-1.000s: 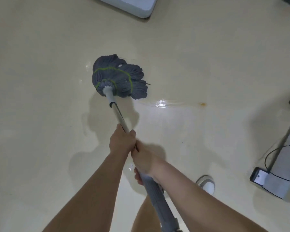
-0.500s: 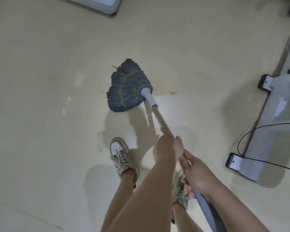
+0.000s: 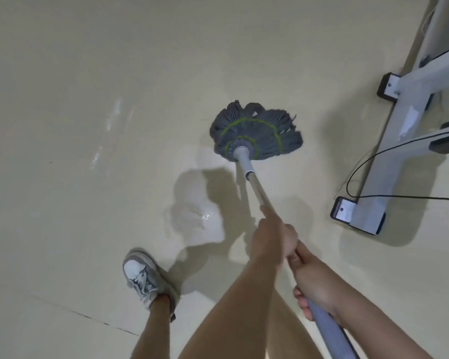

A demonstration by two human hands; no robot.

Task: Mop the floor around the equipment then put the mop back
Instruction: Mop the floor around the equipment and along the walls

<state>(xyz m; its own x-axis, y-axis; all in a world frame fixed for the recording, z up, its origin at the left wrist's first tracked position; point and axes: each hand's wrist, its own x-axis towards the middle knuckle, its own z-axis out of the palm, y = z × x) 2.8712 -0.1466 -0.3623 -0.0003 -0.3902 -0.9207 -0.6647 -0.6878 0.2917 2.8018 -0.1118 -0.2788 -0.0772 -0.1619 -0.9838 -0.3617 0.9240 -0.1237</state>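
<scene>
A: Where was the mop?

B: Its grey head, stitched with green rings, lay spread flat on the floor, in the upper middle of the view. The pole ran from it down and to the right, toward the person.

A: And the hands?

B: Both were closed around the pole. The left hand gripped the metal part, farther down toward the head, with one finger lying along the shaft. The right hand was wrapped around the grey sleeve just behind it, the two hands touching or nearly so.

A: What stood near the head?

B: A white frame with black end caps sat to the right, near the head but apart from it. A thin black cable looped across the floor beside the frame's base.

A: Anything else on the floor?

B: A wet patch glinted between the head and the person's shoe, and faint streaks shone farther left. The shoe, grey and white with laces, stood left of the arms. Shadows of the mop and arms fell across the pale floor around the wet patch.
</scene>
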